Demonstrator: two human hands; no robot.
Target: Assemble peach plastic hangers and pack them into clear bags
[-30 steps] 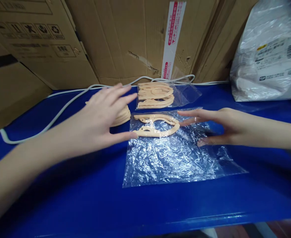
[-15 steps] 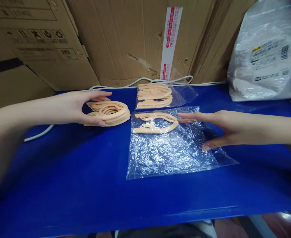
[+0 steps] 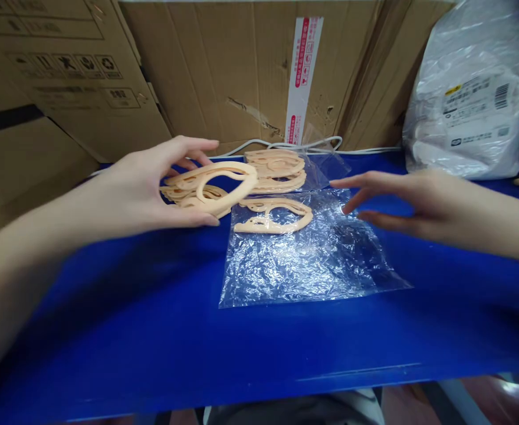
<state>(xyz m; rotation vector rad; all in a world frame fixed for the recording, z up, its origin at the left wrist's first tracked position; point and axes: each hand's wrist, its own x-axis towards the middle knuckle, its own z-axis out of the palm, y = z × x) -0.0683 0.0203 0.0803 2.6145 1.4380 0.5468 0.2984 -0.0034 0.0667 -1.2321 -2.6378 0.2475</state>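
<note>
My left hand [image 3: 153,183] has its thumb and fingers closed round the sides of a cream folding hanger [image 3: 246,188], lifted and tilted above a stack of similar hangers [image 3: 177,193]. The held piece partly hides that stack. One more folded hanger [image 3: 253,227] lies flat on a clear plastic bag [image 3: 295,271] on the blue table. Above the right side of this bag hovers my right hand [image 3: 392,198], its fingers apart and holding nothing. Behind, a second clear bag contains several hangers [image 3: 277,162].
Cardboard boxes [image 3: 224,65] stand along the back of the blue table [image 3: 175,348]. A white cable [image 3: 370,151] runs in front of them. At the back right sits a white plastic-wrapped package [image 3: 472,124] with a label.
My left hand has raised a hanger off the stack and brought it slightly right. My right hand has drawn up and away from the hanger on the bag.
</note>
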